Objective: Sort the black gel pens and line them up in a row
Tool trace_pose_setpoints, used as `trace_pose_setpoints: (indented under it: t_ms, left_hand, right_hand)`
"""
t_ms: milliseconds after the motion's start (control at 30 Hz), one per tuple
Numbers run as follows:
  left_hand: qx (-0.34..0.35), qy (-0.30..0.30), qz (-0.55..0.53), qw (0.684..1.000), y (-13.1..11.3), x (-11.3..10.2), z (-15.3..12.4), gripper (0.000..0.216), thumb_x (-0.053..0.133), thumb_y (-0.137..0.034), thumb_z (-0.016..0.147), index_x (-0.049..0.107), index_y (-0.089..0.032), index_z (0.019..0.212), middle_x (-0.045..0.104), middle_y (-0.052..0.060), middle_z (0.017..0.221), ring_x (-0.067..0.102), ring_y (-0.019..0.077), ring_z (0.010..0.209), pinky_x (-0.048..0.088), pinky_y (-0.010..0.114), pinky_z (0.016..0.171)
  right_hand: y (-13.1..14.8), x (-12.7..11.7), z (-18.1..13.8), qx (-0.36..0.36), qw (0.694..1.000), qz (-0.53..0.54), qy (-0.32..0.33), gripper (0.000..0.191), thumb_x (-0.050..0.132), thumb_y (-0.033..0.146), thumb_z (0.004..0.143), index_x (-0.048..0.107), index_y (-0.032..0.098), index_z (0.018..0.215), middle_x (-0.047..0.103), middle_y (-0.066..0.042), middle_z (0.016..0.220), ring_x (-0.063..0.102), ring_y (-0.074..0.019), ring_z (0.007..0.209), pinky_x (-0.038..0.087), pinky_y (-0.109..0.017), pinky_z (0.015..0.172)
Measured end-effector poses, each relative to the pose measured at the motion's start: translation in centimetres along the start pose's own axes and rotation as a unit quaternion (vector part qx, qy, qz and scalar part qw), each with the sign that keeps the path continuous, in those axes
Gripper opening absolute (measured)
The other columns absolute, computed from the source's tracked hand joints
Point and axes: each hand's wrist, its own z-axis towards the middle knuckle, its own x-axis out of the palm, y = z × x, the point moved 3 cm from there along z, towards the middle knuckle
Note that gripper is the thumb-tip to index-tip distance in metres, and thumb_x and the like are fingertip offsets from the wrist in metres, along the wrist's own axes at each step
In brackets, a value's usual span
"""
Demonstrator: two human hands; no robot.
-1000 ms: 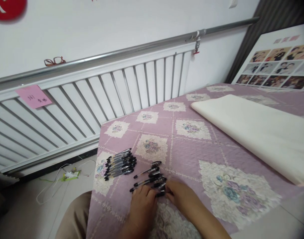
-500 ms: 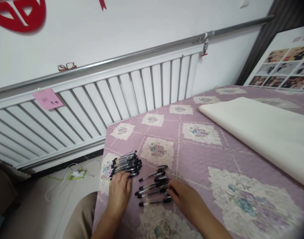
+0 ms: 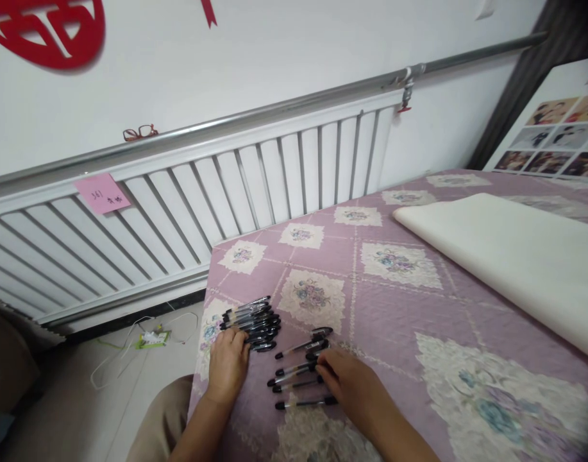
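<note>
A dense pile of clear-barrelled pens with black caps [image 3: 252, 321] lies near the left edge of the floral cloth. My left hand [image 3: 229, 362] rests against the near side of this pile, its fingers curled over the end of a pen [image 3: 265, 346]. To the right, several similar pens [image 3: 294, 386] lie loosely in a spread row, caps mostly pointing right. My right hand [image 3: 349, 378] is closed in a pinch at the capped end of one of them [image 3: 298, 369]. Its fingertips cover part of that cap. One more pen [image 3: 306, 403] lies nearest to me, just below the right fingers.
The purple floral cloth [image 3: 317, 256] covers the table. A folded cream sheet [image 3: 505, 250] lies at right. Behind stand a white radiator [image 3: 274, 173] with a pink note [image 3: 102, 194], glasses [image 3: 140, 133] on the pipe, and a photo board [image 3: 553, 135]. A power strip [image 3: 152, 339] is on the floor.
My right hand has shifted slightly left along the loose pens, its fingers now pinched at a cap. My left hand stays by the pile. The whole view has moved slightly.
</note>
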Motion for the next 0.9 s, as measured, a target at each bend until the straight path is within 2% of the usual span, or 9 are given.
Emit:
trace_pose_setpoints:
  t_ms: [167,333,467,567,633,700,800,833,900]
  left_hand:
    - [0.015,-0.032,-0.043,0.998,-0.6,-0.6,-0.6,0.012,0.049,-0.017,0.082,0.057,-0.019,0.092,0.061,0.005,0.092,0.056,0.023,0.089,0.042,0.037,0.078]
    - [0.092,-0.01,-0.122,0.988,-5.3,-1.8,-1.6,0.017,0.046,-0.015,0.084,0.055,-0.021,0.097,0.061,0.005,0.095,0.055,0.0218,0.089,0.041,0.038,0.079]
    - [0.11,0.001,-0.152,0.982,-8.7,-1.8,-2.2,0.015,0.049,-0.013,0.083,0.055,-0.023,0.093,0.062,0.002,0.089,0.056,0.0192,0.084,0.041,0.035,0.078]
    - [0.111,-0.004,-0.167,0.98,-9.4,-1.7,-2.3,0.014,0.047,-0.014,0.084,0.056,-0.023,0.091,0.062,0.002,0.084,0.056,0.0189,0.081,0.041,0.035,0.075]
    - [0.112,-0.023,-0.186,0.976,-9.1,-1.9,-2.1,0.014,0.047,-0.017,0.085,0.057,-0.024,0.093,0.062,0.003,0.087,0.055,0.0194,0.083,0.041,0.037,0.078]
    - [0.084,-0.076,-0.218,0.969,-8.3,-2.3,-1.6,0.018,0.048,-0.021,0.085,0.055,-0.024,0.102,0.059,0.006,0.1,0.054,0.0218,0.095,0.041,0.041,0.084]
    - [-0.032,-0.162,-0.302,0.939,-6.7,-2.3,-0.4,0.035,0.053,-0.03,0.083,0.047,-0.022,0.117,0.047,0.012,0.123,0.045,0.0262,0.113,0.038,0.045,0.091]
    - [-0.077,-0.164,-0.35,0.919,-6.4,-2.0,0.0,0.038,0.053,-0.033,0.083,0.045,-0.021,0.118,0.046,0.012,0.124,0.046,0.0259,0.112,0.041,0.044,0.089]
    - [-0.149,-0.102,-0.476,0.861,-6.4,-0.7,1.1,0.042,0.052,-0.038,0.082,0.044,-0.02,0.119,0.052,0.011,0.116,0.054,0.0222,0.1,0.046,0.037,0.079]
  right_hand:
    - [0.4,0.1,0.3,0.001,0.999,0.045,-0.025,0.013,0.045,0.024,0.085,0.058,0.022,0.082,0.063,-0.004,0.084,0.059,-0.0192,0.08,0.045,-0.031,0.071]
    - [0.6,0.8,0.8,0.0,0.993,0.105,-0.05,0.026,0.049,0.028,0.084,0.056,0.021,0.108,0.064,-0.006,0.098,0.059,-0.0209,0.091,0.046,-0.033,0.081]
    - [1.9,1.3,1.1,-0.035,0.992,0.12,0.016,0.03,0.054,0.023,0.079,0.057,0.023,0.11,0.063,-0.006,0.108,0.055,-0.0218,0.101,0.042,-0.034,0.089]
    - [2.5,1.5,1.3,-0.044,0.993,0.094,0.055,0.028,0.051,0.016,0.079,0.061,0.023,0.105,0.064,-0.006,0.105,0.056,-0.022,0.1,0.042,-0.035,0.088]
    - [2.4,1.5,1.5,-0.043,0.994,0.088,0.049,0.025,0.047,0.017,0.082,0.062,0.023,0.101,0.065,-0.006,0.101,0.057,-0.0217,0.097,0.043,-0.035,0.086]
    - [1.9,1.3,1.8,-0.03,0.994,0.103,0.016,0.022,0.046,0.02,0.083,0.062,0.022,0.099,0.066,-0.006,0.099,0.058,-0.0214,0.095,0.044,-0.034,0.084]
    - [0.8,0.5,2.3,0.032,0.985,0.155,-0.065,0.022,0.043,0.027,0.085,0.058,0.021,0.099,0.066,-0.006,0.098,0.06,-0.0208,0.091,0.046,-0.033,0.081]
    - [0.5,0.2,2.5,0.053,0.979,0.177,-0.085,0.022,0.043,0.03,0.085,0.057,0.021,0.099,0.066,-0.006,0.096,0.061,-0.0205,0.089,0.046,-0.032,0.08]
    - [0.2,-0.3,2.8,0.083,0.966,0.223,-0.104,0.021,0.042,0.034,0.086,0.056,0.022,0.096,0.066,-0.004,0.091,0.061,-0.0193,0.086,0.047,-0.03,0.077]
